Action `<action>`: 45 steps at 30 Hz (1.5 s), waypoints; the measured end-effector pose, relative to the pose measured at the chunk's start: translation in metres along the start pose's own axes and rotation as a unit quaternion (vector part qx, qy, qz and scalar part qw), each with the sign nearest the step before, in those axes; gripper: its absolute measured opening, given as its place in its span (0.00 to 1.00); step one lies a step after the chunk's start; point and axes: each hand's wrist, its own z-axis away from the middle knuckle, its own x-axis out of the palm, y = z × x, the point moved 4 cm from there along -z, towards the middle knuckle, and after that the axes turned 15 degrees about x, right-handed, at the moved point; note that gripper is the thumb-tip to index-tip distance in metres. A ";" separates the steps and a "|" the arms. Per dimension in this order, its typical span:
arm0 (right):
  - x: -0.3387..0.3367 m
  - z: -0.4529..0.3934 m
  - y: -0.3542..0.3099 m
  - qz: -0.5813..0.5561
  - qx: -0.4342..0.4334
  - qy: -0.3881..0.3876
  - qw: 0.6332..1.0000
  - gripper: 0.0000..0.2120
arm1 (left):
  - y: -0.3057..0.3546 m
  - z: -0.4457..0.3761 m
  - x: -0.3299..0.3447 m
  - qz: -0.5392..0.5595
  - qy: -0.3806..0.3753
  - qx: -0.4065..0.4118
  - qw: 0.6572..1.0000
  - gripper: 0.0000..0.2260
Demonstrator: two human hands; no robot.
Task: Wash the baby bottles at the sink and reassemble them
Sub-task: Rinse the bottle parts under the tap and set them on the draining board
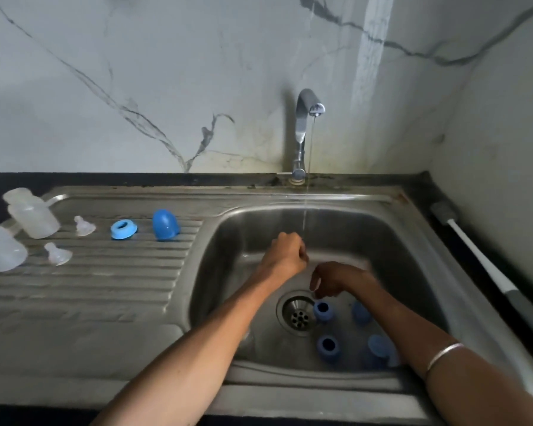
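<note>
Both hands are held over the sink basin (228,241): the left hand (285,253) is curled beside the tap's water stream (305,210), its contents indiscernible, and the right hand (333,279) is bent above the drain (297,313), grip unclear. Blue bottle parts (323,311) lie on the basin floor near the drain, while two clear bottles (33,216) are laid at the drainboard's left edge.

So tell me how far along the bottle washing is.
Washed, it seems: two clear bottles, two teats, a blue ring and a blue cap lie on the drainboard. In hand: the left hand is curled beside the running stream, contents unclear; the right hand reaches toward blue parts in the basin. Left: those parts, then all reassembly.
</note>
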 end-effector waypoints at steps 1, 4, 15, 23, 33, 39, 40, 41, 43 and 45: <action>0.003 -0.003 -0.001 0.018 0.007 0.005 1.000 0.17 | -0.006 0.000 0.000 0.003 -0.001 -0.008 1.000 0.06; 0.010 -0.008 0.000 0.055 0.017 0.030 0.998 0.19 | -0.015 0.002 -0.003 0.011 0.000 -0.025 1.000 0.04; 0.029 -0.012 0.013 0.093 0.032 -0.027 0.995 0.21 | -0.012 0.003 -0.006 0.029 0.013 -0.018 0.999 0.03; 0.022 -0.008 0.010 0.031 0.015 -0.003 0.999 0.20 | -0.013 0.001 -0.004 0.041 0.026 -0.014 0.999 0.03; -0.036 0.013 0.007 -0.237 -0.093 0.093 0.962 0.13 | -0.030 -0.010 -0.015 0.092 0.100 -0.017 0.991 0.06; -0.061 0.007 0.001 -0.387 -0.101 0.159 0.903 0.13 | -0.021 -0.019 -0.025 0.185 0.159 0.051 0.969 0.14; -0.064 0.005 -0.002 -0.403 -0.103 0.167 0.894 0.13 | -0.021 -0.021 -0.024 0.193 0.160 0.055 0.966 0.15; -0.068 0.003 -0.004 -0.419 -0.107 0.169 0.885 0.14 | -0.022 -0.025 -0.024 0.202 0.165 0.058 0.964 0.16; -0.071 0.004 -0.007 -0.460 -0.124 0.159 0.865 0.14 | -0.022 -0.030 -0.022 0.219 0.173 0.065 0.958 0.18; -0.071 0.007 -0.009 -0.523 -0.144 0.133 0.830 0.15 | -0.021 -0.034 -0.023 0.228 0.184 0.076 0.953 0.19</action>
